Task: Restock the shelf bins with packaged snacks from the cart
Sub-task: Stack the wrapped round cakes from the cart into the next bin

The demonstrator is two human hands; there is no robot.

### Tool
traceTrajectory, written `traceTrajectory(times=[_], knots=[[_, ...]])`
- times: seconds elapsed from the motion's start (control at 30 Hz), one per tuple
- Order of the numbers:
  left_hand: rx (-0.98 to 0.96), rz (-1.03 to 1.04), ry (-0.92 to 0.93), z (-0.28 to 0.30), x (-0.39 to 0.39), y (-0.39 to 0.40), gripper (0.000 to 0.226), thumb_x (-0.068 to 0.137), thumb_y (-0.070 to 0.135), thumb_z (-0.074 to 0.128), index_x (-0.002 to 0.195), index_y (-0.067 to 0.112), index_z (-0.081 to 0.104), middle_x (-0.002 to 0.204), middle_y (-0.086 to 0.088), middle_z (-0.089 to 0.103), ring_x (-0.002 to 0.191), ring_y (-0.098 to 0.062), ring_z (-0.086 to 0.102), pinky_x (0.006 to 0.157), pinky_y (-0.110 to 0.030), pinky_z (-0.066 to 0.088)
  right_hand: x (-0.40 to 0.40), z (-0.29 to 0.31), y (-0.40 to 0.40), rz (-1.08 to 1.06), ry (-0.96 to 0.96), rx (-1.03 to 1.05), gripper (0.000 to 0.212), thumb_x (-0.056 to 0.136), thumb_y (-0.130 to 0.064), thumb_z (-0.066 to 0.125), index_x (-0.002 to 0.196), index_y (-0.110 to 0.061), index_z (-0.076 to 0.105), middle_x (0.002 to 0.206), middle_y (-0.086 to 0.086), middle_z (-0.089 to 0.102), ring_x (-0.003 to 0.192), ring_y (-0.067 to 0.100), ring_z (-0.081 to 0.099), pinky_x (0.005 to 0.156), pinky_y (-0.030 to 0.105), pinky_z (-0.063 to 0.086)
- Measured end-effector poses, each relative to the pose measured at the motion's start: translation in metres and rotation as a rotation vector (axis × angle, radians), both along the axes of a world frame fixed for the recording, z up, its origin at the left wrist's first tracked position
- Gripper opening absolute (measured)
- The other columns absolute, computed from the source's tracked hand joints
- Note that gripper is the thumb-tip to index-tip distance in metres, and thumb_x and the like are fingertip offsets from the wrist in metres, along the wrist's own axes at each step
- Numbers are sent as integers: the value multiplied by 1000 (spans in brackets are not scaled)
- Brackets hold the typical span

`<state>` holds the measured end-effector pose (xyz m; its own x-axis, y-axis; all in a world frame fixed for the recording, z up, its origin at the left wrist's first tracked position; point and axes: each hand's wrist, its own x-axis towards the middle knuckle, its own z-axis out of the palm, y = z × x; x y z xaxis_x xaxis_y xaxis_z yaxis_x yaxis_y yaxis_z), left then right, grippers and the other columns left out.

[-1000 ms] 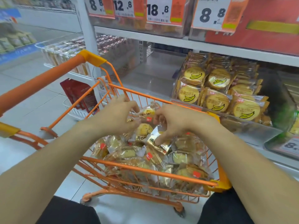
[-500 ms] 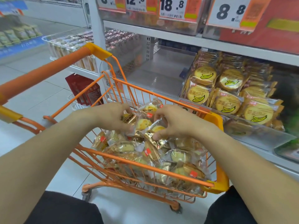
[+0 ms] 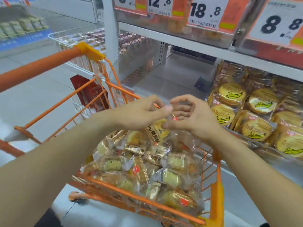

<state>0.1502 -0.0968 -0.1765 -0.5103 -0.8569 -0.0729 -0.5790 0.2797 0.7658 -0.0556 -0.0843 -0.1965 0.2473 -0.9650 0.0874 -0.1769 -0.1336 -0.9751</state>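
Restock barely started; cart (image 3: pixel 148 204) full.
Left hand (image 3: pixel 141 114) and right hand (image 3: pixel 191 117) both pinch one snack pack (image 3: pixel 156 131); middle bin (image 3: pixel 173 82) bare.

Glossy clear plastic snack wrappers (image 3: pixel 157 130), orange coated wire cart (image 3: pixel 142 199), matt metal shelf (image 3: pixel 177 82)
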Motion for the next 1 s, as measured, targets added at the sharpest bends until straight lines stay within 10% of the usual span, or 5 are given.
traceTrajectory(times=[0.17,0.33,0.67,0.8,1.0], knots=[[20,36,169,-12,11,-38,57,77,73,53,107,27,68,100,3,75,96,-18,70,93,-50,52,7,-7,-20,-122,-69,-75,57,53,-18,89,103,-13,63,88,-10,73,85,4,70,76,17,52],[70,102,390,-15,9,-56,38,92,43,62,116,13,64,98,-11,75,90,-28,73,85,-52,57,13,-7,-34,-166,1,-38,60,65,-27,89,116,-12,62,110,4,73,100,15,72,86,35,59],[-427,-114,-293,-31,39,-89,44,100,57,19,88,24,46,89,4,52,96,-22,48,94,-45,37,42,3,-55,-460,-65,-25,38,78,-19,85,112,-17,69,104,8,75,93,20,74,73,33,60],[-657,-81,-500,-43,60,-100,49,100,58,20,113,28,56,109,8,60,112,-22,47,89,-39,23,61,0,-80,-644,-195,90,50,78,-18,85,121,-11,61,109,9,74,96,22,74,82,39,61],[-590,-131,-356,-45,88,-121,44,98,58,31,125,35,58,108,8,59,112,-16,52,100,-33,18,80,2,-144,-743,-429,312,21,84,-5,78,102,-5,68,93,11,73,62,19,71,56,36,55]])
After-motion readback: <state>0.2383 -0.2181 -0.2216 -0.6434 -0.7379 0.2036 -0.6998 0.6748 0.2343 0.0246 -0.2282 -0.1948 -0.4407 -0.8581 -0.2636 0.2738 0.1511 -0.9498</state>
